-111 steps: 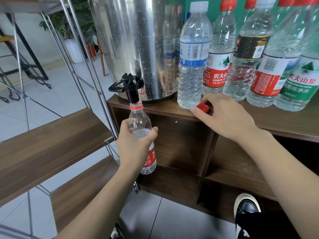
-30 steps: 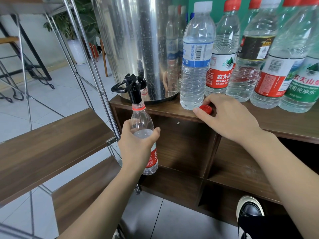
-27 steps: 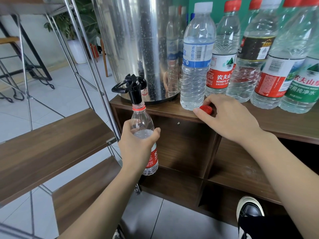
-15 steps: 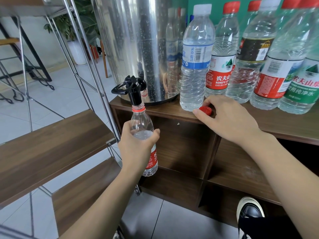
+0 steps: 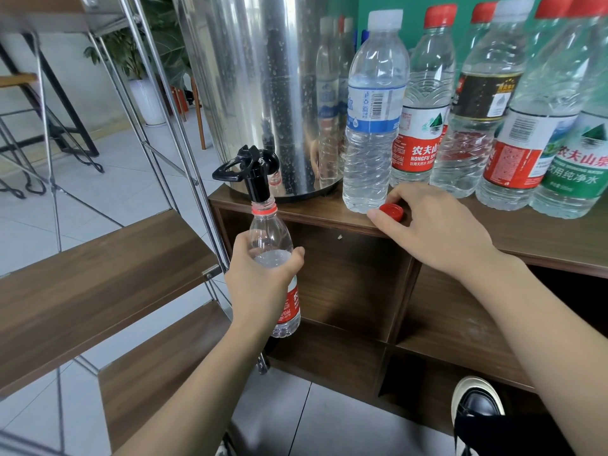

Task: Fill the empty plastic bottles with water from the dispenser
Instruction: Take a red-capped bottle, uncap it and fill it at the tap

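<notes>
My left hand [image 5: 260, 284] grips a small clear bottle [image 5: 271, 235] with a red label and red neck ring. Its open mouth sits right under the black tap [image 5: 255, 171] of the steel dispenser [image 5: 263, 77]. Water in the bottle reaches about the top of my fingers. My right hand [image 5: 437, 228] rests on the wooden cabinet top [image 5: 543, 235], its fingers curled round a loose red cap [image 5: 391, 212] beside a tall blue-label bottle [image 5: 373, 126].
Several capped bottles [image 5: 513, 133] stand in a row along the cabinet top to the right of the dispenser. A metal-framed rack with wooden shelves [image 5: 98, 284] is at the left. My black shoe [image 5: 477, 406] shows on the tiled floor below the cabinet cubbies.
The water level in the small bottle has risen slightly. Both hands stay where they were, and the view has shifted a little.
</notes>
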### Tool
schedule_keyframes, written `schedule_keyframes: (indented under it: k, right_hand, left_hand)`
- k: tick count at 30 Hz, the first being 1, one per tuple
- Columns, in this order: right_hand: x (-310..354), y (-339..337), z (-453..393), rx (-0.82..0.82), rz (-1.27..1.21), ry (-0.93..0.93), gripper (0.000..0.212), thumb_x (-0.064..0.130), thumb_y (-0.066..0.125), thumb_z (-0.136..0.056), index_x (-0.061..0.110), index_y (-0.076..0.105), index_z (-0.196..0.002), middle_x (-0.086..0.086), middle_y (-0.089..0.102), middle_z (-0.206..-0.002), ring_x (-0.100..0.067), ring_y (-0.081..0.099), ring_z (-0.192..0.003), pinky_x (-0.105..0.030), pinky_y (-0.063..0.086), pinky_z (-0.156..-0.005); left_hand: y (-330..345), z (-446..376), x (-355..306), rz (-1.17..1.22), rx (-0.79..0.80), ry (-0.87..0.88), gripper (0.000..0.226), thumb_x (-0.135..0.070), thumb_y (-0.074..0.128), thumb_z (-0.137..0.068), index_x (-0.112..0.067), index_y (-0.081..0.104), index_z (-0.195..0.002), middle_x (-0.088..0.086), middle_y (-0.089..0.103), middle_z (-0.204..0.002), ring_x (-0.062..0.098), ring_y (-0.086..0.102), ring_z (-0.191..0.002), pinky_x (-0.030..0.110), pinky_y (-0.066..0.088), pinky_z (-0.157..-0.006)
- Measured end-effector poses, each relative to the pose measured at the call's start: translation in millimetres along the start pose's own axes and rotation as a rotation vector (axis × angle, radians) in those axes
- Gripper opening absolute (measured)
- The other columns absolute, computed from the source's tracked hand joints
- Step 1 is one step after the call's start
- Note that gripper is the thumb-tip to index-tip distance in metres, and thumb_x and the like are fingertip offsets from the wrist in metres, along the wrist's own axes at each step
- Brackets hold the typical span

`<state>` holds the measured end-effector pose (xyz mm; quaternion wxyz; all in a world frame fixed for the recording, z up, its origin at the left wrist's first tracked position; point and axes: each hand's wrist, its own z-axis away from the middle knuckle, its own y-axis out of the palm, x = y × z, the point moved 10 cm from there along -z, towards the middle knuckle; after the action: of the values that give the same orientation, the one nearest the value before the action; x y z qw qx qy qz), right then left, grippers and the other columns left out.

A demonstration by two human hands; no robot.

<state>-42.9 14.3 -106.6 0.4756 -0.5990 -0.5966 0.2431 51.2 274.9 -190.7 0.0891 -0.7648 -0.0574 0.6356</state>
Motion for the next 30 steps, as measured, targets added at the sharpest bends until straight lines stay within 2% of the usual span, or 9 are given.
schedule_keyframes:
  k: [9,15,30]
  right_hand:
    - [1.1,0.1,0.4,0.006,-0.001,0.006,0.045,0.07,0.046,-0.092,0.028,0.058,-0.098,0.006,0.059,-0.093,-0.022,0.058,-0.087,-0.04,0.051,-0.075]
    - [0.8,-0.8,0.0,0.003,0.005,0.003,0.045,0.071,0.045,-0.092,0.028,0.059,-0.099,0.006,0.06,-0.094,-0.022,0.058,-0.088,-0.036,0.047,-0.072]
    - [1.4,-0.7,0.4,0.011,0.004,0.015,0.045,0.07,0.046,-0.092,0.028,0.059,-0.1,0.004,0.06,-0.097,-0.023,0.058,-0.091,-0.04,0.051,-0.077]
  left_hand:
    - [0.1,0.2,-0.5,0.004,0.004,0.0,0.056,-0.036,0.089,-0.079,-0.031,0.055,-0.123,-0.015,0.063,-0.113,0.011,0.062,-0.11,0.035,0.049,-0.092]
    - [0.4,0.3,-0.5,-0.002,0.0,-0.007,0.058,-0.037,0.089,-0.079,-0.029,0.056,-0.126,-0.007,0.065,-0.12,0.017,0.063,-0.114,0.039,0.052,-0.096]
    - [-1.2,1.2,-2.2,0.006,-0.003,-0.002,0.055,-0.036,0.09,-0.078,-0.029,0.058,-0.122,-0.01,0.067,-0.115,0.011,0.064,-0.109,0.04,0.053,-0.096]
